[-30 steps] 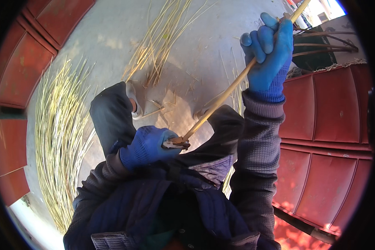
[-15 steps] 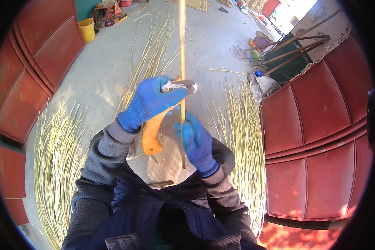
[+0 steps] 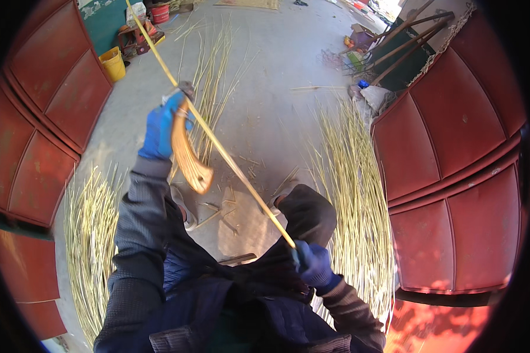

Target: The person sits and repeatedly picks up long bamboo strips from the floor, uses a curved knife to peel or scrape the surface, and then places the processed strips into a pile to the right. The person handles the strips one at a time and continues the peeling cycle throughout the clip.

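Note:
My left hand (image 3: 162, 126), in a blue glove, is raised at the upper left and grips a knife with a curved wooden handle (image 3: 188, 159) against a long yellow cane (image 3: 218, 150). The cane runs from the top left edge down to my right hand (image 3: 312, 263), also blue-gloved, which holds its lower end near my lap. My knees and dark jacket fill the lower middle.
Bundles of thin yellow canes lie on the concrete floor at the left (image 3: 88, 235), right (image 3: 353, 194) and far middle (image 3: 215, 65). Red panelled doors (image 3: 453, 159) flank both sides. A yellow bucket (image 3: 113, 63) and a red bucket (image 3: 159, 13) stand at the back.
My left hand has lifted with the knife up and to the left along the cane. My right hand has dropped to my lap, and the cane now slants instead of standing upright.

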`<state>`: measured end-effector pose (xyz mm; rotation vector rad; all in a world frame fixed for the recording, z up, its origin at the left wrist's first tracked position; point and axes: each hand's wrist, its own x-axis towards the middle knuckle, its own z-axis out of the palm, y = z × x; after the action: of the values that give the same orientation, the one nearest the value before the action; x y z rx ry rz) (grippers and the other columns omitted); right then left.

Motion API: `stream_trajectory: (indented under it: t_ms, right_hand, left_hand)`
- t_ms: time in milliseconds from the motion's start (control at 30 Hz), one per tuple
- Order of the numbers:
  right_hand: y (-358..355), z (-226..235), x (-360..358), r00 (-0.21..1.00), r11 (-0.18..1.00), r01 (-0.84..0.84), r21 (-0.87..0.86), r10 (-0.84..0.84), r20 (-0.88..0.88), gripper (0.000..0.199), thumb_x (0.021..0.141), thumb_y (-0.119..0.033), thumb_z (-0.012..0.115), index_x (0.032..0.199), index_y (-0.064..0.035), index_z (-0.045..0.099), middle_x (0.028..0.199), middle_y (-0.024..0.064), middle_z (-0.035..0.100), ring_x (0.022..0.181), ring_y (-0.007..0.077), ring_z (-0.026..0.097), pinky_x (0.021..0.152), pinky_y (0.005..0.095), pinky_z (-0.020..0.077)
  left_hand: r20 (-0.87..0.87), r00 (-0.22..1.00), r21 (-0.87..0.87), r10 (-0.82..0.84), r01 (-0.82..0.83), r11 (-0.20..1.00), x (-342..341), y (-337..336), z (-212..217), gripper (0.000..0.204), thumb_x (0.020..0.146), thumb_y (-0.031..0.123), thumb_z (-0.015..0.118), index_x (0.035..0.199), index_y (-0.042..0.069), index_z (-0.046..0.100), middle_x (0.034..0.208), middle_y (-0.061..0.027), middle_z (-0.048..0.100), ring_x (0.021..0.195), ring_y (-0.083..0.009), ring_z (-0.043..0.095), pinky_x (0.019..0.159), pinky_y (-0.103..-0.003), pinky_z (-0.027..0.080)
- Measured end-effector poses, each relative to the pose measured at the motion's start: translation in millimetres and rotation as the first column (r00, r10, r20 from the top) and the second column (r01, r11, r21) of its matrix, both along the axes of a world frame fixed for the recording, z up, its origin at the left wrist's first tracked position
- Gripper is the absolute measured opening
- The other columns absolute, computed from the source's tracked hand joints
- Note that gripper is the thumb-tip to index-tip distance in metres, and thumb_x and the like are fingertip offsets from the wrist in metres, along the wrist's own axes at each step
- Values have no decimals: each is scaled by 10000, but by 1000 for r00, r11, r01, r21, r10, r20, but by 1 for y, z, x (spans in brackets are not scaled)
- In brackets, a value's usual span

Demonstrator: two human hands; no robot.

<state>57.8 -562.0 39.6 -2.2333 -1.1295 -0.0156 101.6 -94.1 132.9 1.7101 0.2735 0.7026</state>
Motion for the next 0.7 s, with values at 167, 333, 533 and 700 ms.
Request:
stream_trajectory:
  t_ms: [167,333,533,700]
  right_hand:
    - [-153,-2,-76,992,937,113,-330,-125,-16,235,875,-108,717,1100,-69,659,648,105,591,568,338,579,539,467,444]
    - [-105,6,-37,734,954,259,-152,-297,-611,392,973,-155,659,1351,-68,604,846,160,727,738,323,715,706,403,560]
    - [69,9,68,779,978,124,167,8,-627,188,1018,-181,598,1143,-51,648,702,171,660,600,341,670,554,398,516]
    - [10,-3,1,966,995,-37,90,59,-252,178,939,-145,667,1091,-53,654,716,183,629,596,379,623,546,471,484]
  left_hand:
    - [-167,986,40,-6,13,999,21,31,-22,416,1068,358,530,1265,17,660,883,-81,649,718,-146,645,662,-289,539]
    - [-155,957,-312,-246,189,931,26,-62,-46,413,1026,356,614,1250,15,675,1030,-69,686,724,-125,672,614,-247,574]
    - [-326,855,-531,-404,188,826,12,-172,-68,379,1034,302,619,1291,25,652,1047,-32,693,800,-106,675,623,-255,579]
    - [-214,943,-310,-253,180,934,26,-58,-85,366,1048,346,591,1186,22,692,874,-55,682,728,-118,664,622,-267,568]
